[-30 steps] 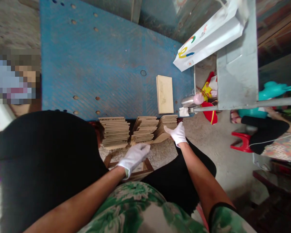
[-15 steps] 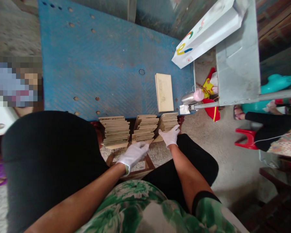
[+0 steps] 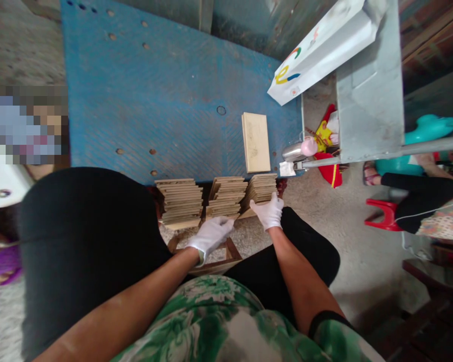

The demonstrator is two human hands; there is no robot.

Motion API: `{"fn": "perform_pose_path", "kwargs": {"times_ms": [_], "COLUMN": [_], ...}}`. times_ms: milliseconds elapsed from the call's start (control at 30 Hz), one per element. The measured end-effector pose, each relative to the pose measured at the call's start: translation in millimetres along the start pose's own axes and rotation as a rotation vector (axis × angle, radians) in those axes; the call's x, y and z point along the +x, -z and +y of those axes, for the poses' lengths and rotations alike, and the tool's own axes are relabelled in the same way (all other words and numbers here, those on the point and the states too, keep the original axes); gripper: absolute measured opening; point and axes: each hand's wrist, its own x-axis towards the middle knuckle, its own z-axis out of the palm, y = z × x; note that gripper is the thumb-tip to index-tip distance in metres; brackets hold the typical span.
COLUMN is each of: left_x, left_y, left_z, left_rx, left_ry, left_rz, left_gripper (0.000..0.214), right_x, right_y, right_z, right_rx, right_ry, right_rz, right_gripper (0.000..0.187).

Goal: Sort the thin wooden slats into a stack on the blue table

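Three stacks of thin wooden boards lean in a row along the front of the blue table: a left stack (image 3: 181,203), a middle stack (image 3: 226,197) and a right stack (image 3: 262,187). My left hand (image 3: 212,234), in a white glove, has its fingers closed at the near corner of a wooden board below the middle stack; the fingertips are partly hidden. Also gloved in white, my right hand (image 3: 270,212) is at the near end of the right stack. Its thumb stretches left and its fingers reach up along the boards, apart from the thumb.
On the blue table (image 3: 166,95) lie a pale wooden block or board pile (image 3: 256,143) and a white paper bag (image 3: 317,55). A steel bottle with a pink cap (image 3: 308,147) stands beside its right edge. Further right are a red stool (image 3: 381,213) and a seated person.
My right hand has shifted slightly right, its fingers drawn closer together. My left hand has moved a little up and right. The stacks look unchanged.
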Motion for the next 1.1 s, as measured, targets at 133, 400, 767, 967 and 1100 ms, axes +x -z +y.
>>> {"fn": "perform_pose_path", "kwargs": {"times_ms": [133, 400, 767, 967, 1100], "left_x": [-3, -5, -22, -27, -26], "left_y": [0.9, -6.1, -6.8, -1.2, 1.3], "left_z": [5, -5, 6, 7, 14], "left_rx": [0.209, 0.496, 0.617, 0.408, 0.175], "left_ry": [-0.161, -0.393, -0.704, -0.686, -0.545], "left_rz": [0.066, 0.108, 0.055, 0.038, 0.002], "left_gripper": [0.034, 0.038, 0.054, 0.036, 0.029], "right_x": [-6, -42, -100, -101, -81], "right_y": [35, 113, 205, 209, 192], "right_z": [-13, -27, -75, -96, -93], "right_rx": [-0.007, 0.005, 0.108, 0.234, 0.427], "right_ry": [0.086, 0.375, 0.728, 0.726, 0.559], "right_rz": [-0.021, 0.284, 0.403, 0.317, 0.104], "right_gripper": [0.091, 0.081, 0.08, 0.085, 0.094]}}
